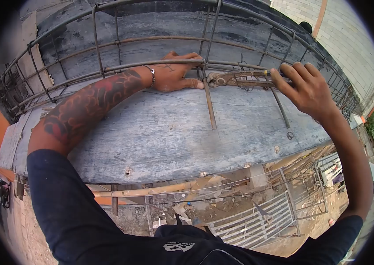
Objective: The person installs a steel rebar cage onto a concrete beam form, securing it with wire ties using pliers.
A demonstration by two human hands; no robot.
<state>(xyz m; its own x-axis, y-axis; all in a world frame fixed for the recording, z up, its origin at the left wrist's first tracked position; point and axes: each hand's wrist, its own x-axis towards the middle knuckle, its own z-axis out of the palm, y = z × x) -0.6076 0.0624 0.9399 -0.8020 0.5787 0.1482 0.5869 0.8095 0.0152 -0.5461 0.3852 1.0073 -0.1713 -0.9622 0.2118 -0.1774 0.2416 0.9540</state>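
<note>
My left hand [173,74] reaches over a horizontal rebar [129,66] of the steel cage, its fingers around the bar and its thumb beside a crossing upright bar [209,104]. Some of its fingers are hidden behind the bar. On the right, my right hand [304,86] is closed around the handles of rusty pincers [240,78]. The pincers lie almost level, with their jaws at the bar crossing near my left thumb. Whether the jaws grip a tie wire there is too small to tell. Thin loops of wire hang near the pincers.
A grey-painted formwork board [160,132] spans below the cage, with a short bar [280,108] across it. Its front edge drops to ground far below, where a slatted metal frame [253,221] and rubble lie. A block wall [346,39] rises at right.
</note>
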